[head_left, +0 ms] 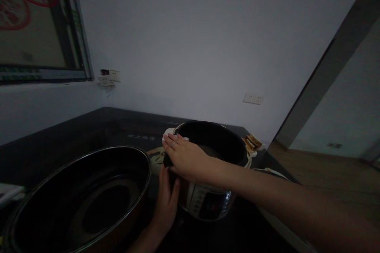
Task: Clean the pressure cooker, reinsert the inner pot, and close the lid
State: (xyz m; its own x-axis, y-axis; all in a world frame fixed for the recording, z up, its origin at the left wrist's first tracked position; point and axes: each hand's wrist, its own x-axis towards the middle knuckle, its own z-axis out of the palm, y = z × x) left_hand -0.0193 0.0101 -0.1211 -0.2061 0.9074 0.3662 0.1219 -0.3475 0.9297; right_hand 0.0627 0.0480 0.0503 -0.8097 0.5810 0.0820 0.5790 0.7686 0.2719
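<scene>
An electric pressure cooker (pixel 209 205) with a dark inside and a button panel on its front stands lidless on the black counter (pixel 190 237). My right hand (pixel 184 156), with a ring on one finger, reaches across the cooker's front to its left rim. Its fingers press a crumpled white cloth or tissue (pixel 168 132) there. Below it, my left hand (pixel 168 201) grips the left side of the cooker near a dark side handle, thumb apart from the fingers. What lies under the right palm is hidden.
A large round dark pan (pixel 109 197) stands at the left, close to my left hand. Brown and white crumpled material (pixel 252 144) sits by the cooker's right rim. A light-rimmed object (pixel 273 172), partly behind my right forearm, lies at the right. A wall socket (pixel 252 99) is behind.
</scene>
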